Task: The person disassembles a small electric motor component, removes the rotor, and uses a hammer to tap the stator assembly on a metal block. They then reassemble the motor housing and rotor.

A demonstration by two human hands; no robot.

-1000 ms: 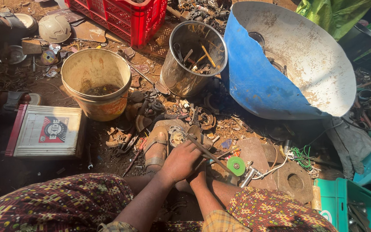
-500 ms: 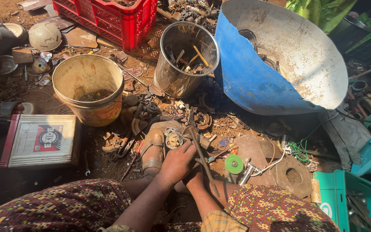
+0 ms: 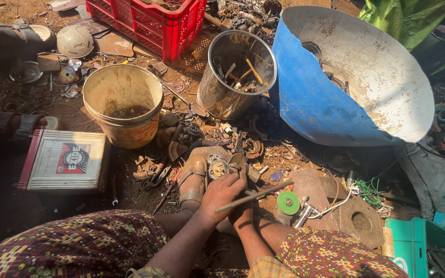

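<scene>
head view: left hand [image 3: 222, 193] grips a thin metal rod [image 3: 256, 195]; right hand's [image 3: 243, 216] grip unclear; red-edged white rectangular box [image 3: 65, 160] lies left.

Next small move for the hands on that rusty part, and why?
Probably lever the thin metal rod gently against the rusty round part. The left hand grips the rod where it crosses both hands, the right hand sits just beneath, and a sandalled foot lies beside the part.
</scene>
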